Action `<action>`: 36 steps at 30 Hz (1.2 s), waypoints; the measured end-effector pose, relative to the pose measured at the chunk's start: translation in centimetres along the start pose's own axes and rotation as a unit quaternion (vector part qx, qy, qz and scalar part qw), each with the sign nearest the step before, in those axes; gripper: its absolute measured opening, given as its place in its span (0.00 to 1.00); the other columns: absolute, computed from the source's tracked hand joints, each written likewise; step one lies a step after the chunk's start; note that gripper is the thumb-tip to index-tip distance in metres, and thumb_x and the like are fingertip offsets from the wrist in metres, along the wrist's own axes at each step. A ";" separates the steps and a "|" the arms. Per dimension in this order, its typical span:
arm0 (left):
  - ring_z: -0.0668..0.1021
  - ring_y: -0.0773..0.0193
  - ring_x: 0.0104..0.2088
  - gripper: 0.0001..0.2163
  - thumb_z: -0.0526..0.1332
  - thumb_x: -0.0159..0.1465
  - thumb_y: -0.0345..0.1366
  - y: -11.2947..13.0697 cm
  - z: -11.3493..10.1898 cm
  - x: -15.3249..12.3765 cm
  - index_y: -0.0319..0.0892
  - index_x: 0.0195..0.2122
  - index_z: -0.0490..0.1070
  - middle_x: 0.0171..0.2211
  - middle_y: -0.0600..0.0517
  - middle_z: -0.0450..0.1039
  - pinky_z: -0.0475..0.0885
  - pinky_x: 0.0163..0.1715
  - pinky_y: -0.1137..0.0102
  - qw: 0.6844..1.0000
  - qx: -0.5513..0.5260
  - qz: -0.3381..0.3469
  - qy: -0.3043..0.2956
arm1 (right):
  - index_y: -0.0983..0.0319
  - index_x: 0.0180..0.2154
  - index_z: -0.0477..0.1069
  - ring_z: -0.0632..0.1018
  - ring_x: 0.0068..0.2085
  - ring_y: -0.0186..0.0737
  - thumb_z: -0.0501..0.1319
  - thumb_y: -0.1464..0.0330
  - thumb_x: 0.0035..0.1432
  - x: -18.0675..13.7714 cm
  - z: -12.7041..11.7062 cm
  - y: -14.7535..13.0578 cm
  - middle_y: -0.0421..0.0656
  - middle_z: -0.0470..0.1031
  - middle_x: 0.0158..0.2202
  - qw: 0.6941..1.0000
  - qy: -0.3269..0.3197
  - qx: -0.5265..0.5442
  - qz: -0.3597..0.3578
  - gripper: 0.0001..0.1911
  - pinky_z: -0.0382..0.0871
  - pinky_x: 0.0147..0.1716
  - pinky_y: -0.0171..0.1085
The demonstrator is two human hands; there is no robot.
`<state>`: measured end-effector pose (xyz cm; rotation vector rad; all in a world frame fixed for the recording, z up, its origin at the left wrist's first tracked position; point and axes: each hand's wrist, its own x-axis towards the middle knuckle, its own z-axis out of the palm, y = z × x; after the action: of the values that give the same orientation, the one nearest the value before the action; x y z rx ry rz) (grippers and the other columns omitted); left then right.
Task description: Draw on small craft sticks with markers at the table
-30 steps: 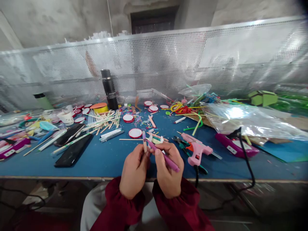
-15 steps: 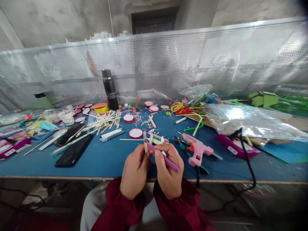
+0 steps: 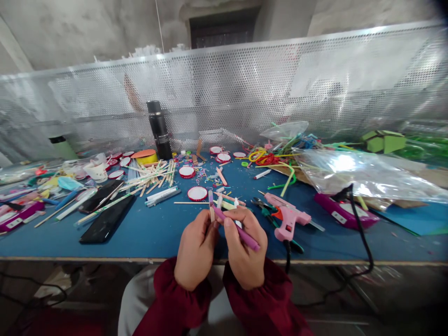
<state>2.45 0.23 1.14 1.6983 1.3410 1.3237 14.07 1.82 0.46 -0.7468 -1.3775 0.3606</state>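
Between its thumb and fingers, my left hand pinches a small wooden craft stick that stands upright; its upper part is coloured purple. My right hand grips a purple marker pen like a writing tool, its tip end up against the stick. Just beyond my fingers lie a round white lid with a red rim and several pale sticks. To the right of my right hand are pliers and a pink hot glue gun.
A black phone and a pile of wooden sticks lie to the left. Farther back stands a black bottle before a perforated metal screen. Clear plastic bags and a purple box with a black cable are on the right.
Both hands stay in nearly the same place, still holding the stick and the marker pen. The marker pen has shifted only very slightly against the stick.
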 end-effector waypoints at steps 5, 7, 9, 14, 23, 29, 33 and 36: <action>0.68 0.61 0.29 0.11 0.54 0.73 0.45 0.0 0.0 -0.1 0.46 0.36 0.68 0.30 0.53 0.70 0.63 0.30 0.66 1.000 -0.011 0.003 -0.001 | 0.57 0.39 0.74 0.78 0.39 0.42 0.59 0.69 0.67 -0.1 0.0 0.0 0.41 0.78 0.36 1.000 0.006 0.001 -0.003 0.04 0.69 0.49 0.46; 0.68 0.61 0.29 0.12 0.53 0.72 0.46 0.2 0.0 -0.1 0.47 0.36 0.68 0.30 0.52 0.71 0.64 0.31 0.66 1.000 -0.018 0.004 0.001 | 0.57 0.39 0.74 0.78 0.39 0.42 0.59 0.69 0.67 -0.1 0.0 0.1 0.40 0.78 0.36 1.000 0.005 -0.001 -0.008 0.04 0.69 0.50 0.47; 0.68 0.61 0.29 0.12 0.53 0.72 0.46 0.3 0.0 -0.2 0.47 0.36 0.68 0.31 0.52 0.72 0.64 0.31 0.66 1.000 -0.019 0.004 0.001 | 0.57 0.39 0.73 0.78 0.39 0.42 0.59 0.69 0.67 -0.1 0.0 0.1 0.41 0.78 0.36 1.000 0.011 -0.002 -0.008 0.04 0.69 0.51 0.48; 0.70 0.60 0.30 0.12 0.53 0.72 0.47 0.2 0.0 -0.2 0.47 0.37 0.68 0.31 0.52 0.72 0.66 0.33 0.65 1.000 -0.008 0.005 0.001 | 0.56 0.40 0.73 0.79 0.40 0.43 0.59 0.69 0.67 -0.1 0.1 0.1 0.41 0.80 0.37 1.000 0.011 -0.004 -0.012 0.04 0.67 0.57 0.52; 0.71 0.59 0.30 0.10 0.53 0.72 0.44 0.1 0.0 -0.1 0.48 0.38 0.71 0.31 0.50 0.74 0.66 0.32 0.65 1.000 -0.004 -0.002 0.007 | 0.56 0.39 0.73 0.79 0.39 0.43 0.59 0.69 0.67 -0.1 0.2 0.1 0.42 0.78 0.37 1.000 0.022 -0.011 0.004 0.04 0.72 0.47 0.46; 0.69 0.60 0.28 0.12 0.54 0.72 0.47 0.1 -0.1 -0.2 0.48 0.37 0.70 0.28 0.52 0.71 0.65 0.31 0.64 1.000 -0.013 -0.004 0.007 | 0.56 0.40 0.73 0.78 0.40 0.43 0.60 0.70 0.66 -0.1 0.1 0.1 0.41 0.77 0.37 1.000 0.029 -0.007 -0.008 0.04 0.70 0.50 0.47; 0.71 0.59 0.30 0.12 0.54 0.72 0.48 -0.1 0.1 -0.2 0.48 0.36 0.68 0.27 0.53 0.70 0.66 0.34 0.65 1.000 -0.021 -0.006 0.008 | 0.55 0.41 0.73 0.79 0.41 0.42 0.59 0.71 0.66 -0.1 0.1 -0.1 0.40 0.79 0.37 1.000 0.015 -0.004 -0.027 0.05 0.67 0.58 0.52; 0.71 0.61 0.31 0.12 0.53 0.72 0.46 -0.1 0.1 -0.2 0.46 0.37 0.68 0.29 0.53 0.70 0.66 0.35 0.66 1.000 -0.017 -0.004 0.008 | 0.56 0.41 0.73 0.79 0.41 0.42 0.59 0.71 0.67 -0.1 0.2 -0.1 0.40 0.79 0.37 1.000 0.005 -0.006 -0.022 0.05 0.68 0.55 0.50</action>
<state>2.52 0.11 1.00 1.6613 1.3267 1.3501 13.83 1.78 0.47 -0.7269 -1.3851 0.3140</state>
